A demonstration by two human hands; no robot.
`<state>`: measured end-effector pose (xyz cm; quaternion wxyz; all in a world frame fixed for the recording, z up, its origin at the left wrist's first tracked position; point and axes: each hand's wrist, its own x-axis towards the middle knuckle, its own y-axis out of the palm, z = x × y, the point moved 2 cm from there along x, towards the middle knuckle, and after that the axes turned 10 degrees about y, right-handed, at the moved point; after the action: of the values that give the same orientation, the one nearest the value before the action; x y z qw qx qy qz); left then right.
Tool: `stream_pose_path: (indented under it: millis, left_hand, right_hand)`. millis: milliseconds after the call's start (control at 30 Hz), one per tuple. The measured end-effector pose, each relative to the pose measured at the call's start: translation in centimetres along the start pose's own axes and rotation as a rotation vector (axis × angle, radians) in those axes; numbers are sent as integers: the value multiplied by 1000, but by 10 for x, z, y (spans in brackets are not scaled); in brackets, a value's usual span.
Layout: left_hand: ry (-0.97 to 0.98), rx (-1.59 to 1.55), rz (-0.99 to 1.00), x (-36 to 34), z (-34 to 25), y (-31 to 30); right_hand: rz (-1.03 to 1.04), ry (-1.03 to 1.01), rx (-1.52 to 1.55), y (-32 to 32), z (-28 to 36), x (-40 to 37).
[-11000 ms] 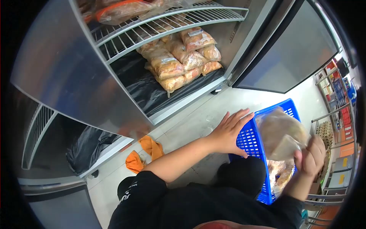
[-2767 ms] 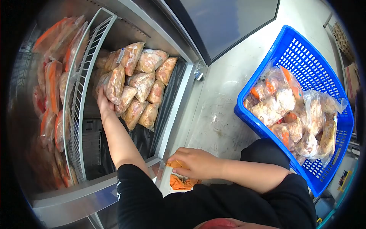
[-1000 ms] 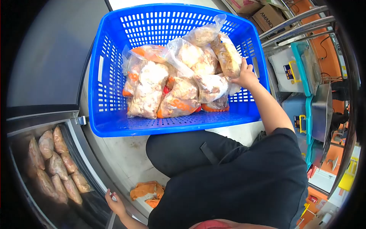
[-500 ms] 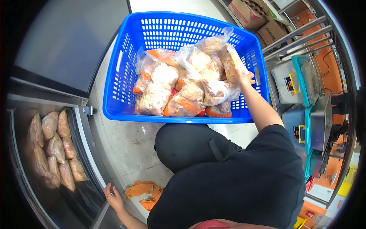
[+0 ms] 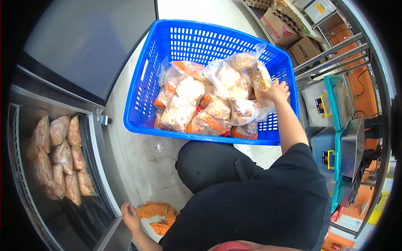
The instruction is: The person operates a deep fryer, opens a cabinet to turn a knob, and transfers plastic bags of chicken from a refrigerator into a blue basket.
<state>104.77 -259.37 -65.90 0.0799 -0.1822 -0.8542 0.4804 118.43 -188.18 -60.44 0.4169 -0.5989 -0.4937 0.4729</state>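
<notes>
In the head view a blue plastic basket (image 5: 205,137) holds several clear bags of pale, frozen-looking meat, such as a large bag (image 5: 184,102) near the middle. My right hand (image 5: 278,91) is inside the basket's right end, beside a long bag of meat (image 5: 260,79). Its fingers are spread and the palm side is hidden, so contact with that bag is only partly visible. My left hand (image 5: 131,216) hangs at the lower left with fingers loosely apart, beside the metal edge of an open chest (image 5: 109,180). It holds nothing.
Several bags of meat (image 5: 63,157) lie inside the open chest at left, on dark lining. An orange cloth (image 5: 161,213) is on the floor. Racks with lidded tubs (image 5: 320,102) and cardboard boxes (image 5: 307,52) stand at right. My bent knee (image 5: 201,165) is before the basket.
The view has shifted, so the basket appears slightly lower and further right. My right hand has lifted from the long bag's side, fingers more spread. The bags keep their arrangement.
</notes>
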Motion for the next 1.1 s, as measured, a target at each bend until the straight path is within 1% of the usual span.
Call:
stream_pose_path:
  millis: [33, 67, 133, 167, 200, 267, 333, 367, 400, 433, 467, 500, 533, 567, 600, 633, 667, 700, 733, 767, 800, 833, 900, 933, 967, 1033, 1100]
  left_hand:
    - [4, 20, 20, 3, -6, 0]
    - [8, 40, 38, 7, -11, -1]
    - [59, 94, 54, 14, -19, -4]
    - [64, 120, 46, 15, -24, -4]
    - [19, 104, 32, 14, -32, -6]
    - [-61, 79, 32, 19, -45, -13]
    - [-33, 56, 14, 19, -39, -11]
    - [-26, 47, -6, 14, -36, -7]
    - [-71, 30, -5, 9, -34, -3]
    - [-99, 19, 1, 8, -33, 1]
    - [-106, 3, 22, 10, -32, 7]
    - [-104, 1, -5, 11, -30, 12]
    - [-71, -8, -6, 9, -28, 19]
    - [-14, -23, 6, 13, -25, 27]
    - [32, -50, 19, 15, -19, 37]
    - [72, -74, 30, 20, -13, 42]
    - [92, -84, 73, 30, -16, 44]
    - [91, -86, 105, 33, -23, 42]
    - [74, -85, 120, 35, -28, 38]
    - [95, -68, 131, 41, -30, 36]
    - [116, -52, 137, 49, -33, 36]
    - [135, -42, 137, 59, -37, 37]
    - [186, -31, 143, 75, -47, 37]
    - [218, -17, 140, 82, -52, 39]
    - [246, -4, 136, 88, -57, 40]
    - [250, -17, 145, 97, -68, 42]
    - [233, -28, 139, 93, -71, 38]
  right_hand:
    - [37, -6, -1, -3, 9, 10]
    - [92, 7, 53, 15, 16, 42]
    - [252, -80, 159, 39, 19, 75]
    - [328, -150, 205, 40, 33, 91]
    - [398, -115, 265, 38, 44, 106]
    - [561, -14, 369, 47, 41, 125]
    - [643, 51, 747, 57, 17, 92]
    - [720, 56, 765, 51, 20, 87]
    - [796, 62, 780, 43, 23, 83]
    - [923, 96, 482, 39, 29, 95]
    - [694, -109, 363, 10, 36, 65]
    - [837, -104, 536, 27, 36, 71]
    - [959, -62, 732, 41, 20, 85]
    - [849, -270, 744, 7, 22, 41]
    - [786, -330, 768, 32, 12, 64]
    - [696, -408, 616, 57, 6, 88]
    - [511, -436, 521, 40, 5, 66]
    - [360, -292, 522, 28, 2, 42]
    - [344, -274, 509, 17, 1, 24]
    - [202, -349, 475, 35, -1, 34]
    - [174, -358, 504, 51, -6, 39]
    - [139, -372, 532, 53, -4, 33]
    - [111, -326, 384, 18, 3, -17]
    - [97, -440, 404, 26, 3, -19]
    - [69, -487, 350, 33, 7, -26]
    - [190, -484, 449, 36, 15, -45]
    - [363, -541, 735, 60, 26, -59]
